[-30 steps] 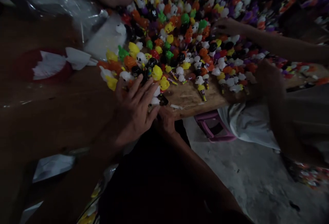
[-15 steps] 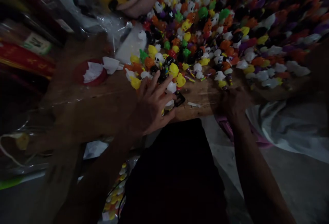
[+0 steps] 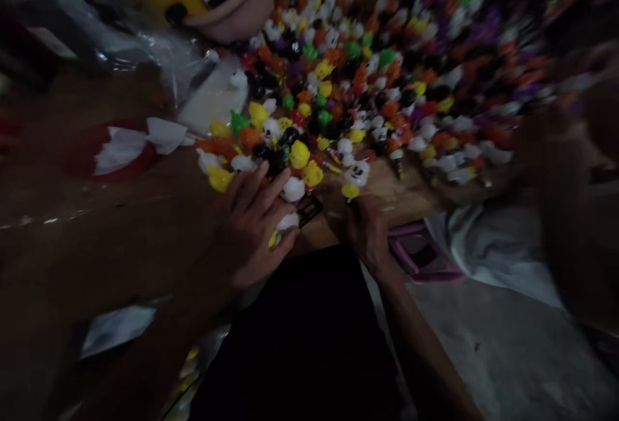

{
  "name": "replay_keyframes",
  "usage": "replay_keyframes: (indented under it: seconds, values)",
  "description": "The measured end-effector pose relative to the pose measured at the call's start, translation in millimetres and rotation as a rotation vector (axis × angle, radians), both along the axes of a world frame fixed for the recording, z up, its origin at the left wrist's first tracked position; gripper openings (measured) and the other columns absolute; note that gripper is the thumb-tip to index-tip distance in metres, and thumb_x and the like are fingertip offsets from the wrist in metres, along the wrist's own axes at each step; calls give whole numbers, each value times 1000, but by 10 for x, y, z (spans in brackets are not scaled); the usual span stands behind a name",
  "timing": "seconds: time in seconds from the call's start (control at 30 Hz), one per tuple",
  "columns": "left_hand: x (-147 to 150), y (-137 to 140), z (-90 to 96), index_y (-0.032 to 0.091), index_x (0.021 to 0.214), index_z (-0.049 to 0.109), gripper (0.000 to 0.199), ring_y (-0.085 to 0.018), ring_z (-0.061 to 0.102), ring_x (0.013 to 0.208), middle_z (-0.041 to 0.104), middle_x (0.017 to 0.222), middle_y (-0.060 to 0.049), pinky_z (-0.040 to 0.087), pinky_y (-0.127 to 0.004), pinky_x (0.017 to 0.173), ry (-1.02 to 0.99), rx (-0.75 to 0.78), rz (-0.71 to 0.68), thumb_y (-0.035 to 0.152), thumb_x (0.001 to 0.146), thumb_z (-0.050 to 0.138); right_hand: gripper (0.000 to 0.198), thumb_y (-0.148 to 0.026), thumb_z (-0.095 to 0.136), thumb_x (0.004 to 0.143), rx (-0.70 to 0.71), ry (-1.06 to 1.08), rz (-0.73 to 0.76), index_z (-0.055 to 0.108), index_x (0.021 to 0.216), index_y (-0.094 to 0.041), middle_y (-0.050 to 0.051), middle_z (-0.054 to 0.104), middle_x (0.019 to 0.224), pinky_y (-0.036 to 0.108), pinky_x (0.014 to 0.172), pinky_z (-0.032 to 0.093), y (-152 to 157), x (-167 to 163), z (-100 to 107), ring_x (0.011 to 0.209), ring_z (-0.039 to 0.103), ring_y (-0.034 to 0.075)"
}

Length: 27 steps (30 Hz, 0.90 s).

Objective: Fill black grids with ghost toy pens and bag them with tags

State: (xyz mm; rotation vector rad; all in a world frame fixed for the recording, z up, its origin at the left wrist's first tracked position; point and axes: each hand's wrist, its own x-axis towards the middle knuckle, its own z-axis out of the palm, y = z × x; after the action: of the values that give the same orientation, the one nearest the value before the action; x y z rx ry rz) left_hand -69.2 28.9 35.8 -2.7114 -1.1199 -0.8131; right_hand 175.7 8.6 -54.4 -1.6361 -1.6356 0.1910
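My left hand (image 3: 256,224) lies over a cluster of small plastic toys at the table's near edge, fingers spread. A white toy (image 3: 293,189) is by its fingertips and another white toy (image 3: 287,221) sits between thumb and fingers. My right hand (image 3: 368,231) is closed around the lower end of a toy figure with a white head, a dark-marked face (image 3: 356,173) and a yellow part below (image 3: 351,191). Its gripped end is hidden by the fingers. A small black slotted tray (image 3: 310,209) lies between my two hands.
A large heap of colourful toys (image 3: 387,60) covers the back of the wooden table (image 3: 159,215). At left stands a red dish (image 3: 138,166) with white paper (image 3: 118,150). Behind is a pink basin (image 3: 242,18). Another person's arm (image 3: 565,169) is at right, above white cloth (image 3: 483,247).
My right hand has moved left, toward my left hand, bringing the white-headed toy with it. The left hand stays on the same toys. The view has swung to the right.
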Motion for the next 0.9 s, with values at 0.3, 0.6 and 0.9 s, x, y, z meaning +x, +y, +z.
replay_keyframes:
  seconds: [0.3, 0.6, 0.9]
  values:
    - [15, 1, -65, 18, 109, 71, 19, -40, 51, 146, 59, 154, -12, 44, -62, 119, -28, 10, 30, 31, 99, 64, 29, -32, 57, 101, -132, -182, -154, 77, 112, -16, 12, 72, 101, 29, 71, 49, 356, 313, -29, 81, 68, 20]
    - [17, 31, -150, 19, 106, 69, 16, -42, 54, 143, 61, 151, -13, 40, -65, 120, -75, 50, 18, 32, 98, 68, 34, -35, 58, 100, -248, -521, -511, 74, 117, -11, 21, 72, 116, 37, 84, 49, 610, 1125, 237, 102, 67, 31]
    - [-6, 40, -154, 25, 111, 65, 16, -37, 54, 145, 60, 153, -9, 35, -65, 125, -23, 34, 40, 34, 97, 67, 26, -30, 55, 92, -233, -213, -326, 75, 85, -15, 11, 74, 82, 30, 71, 45, 446, 1210, 208, 75, 65, 22]
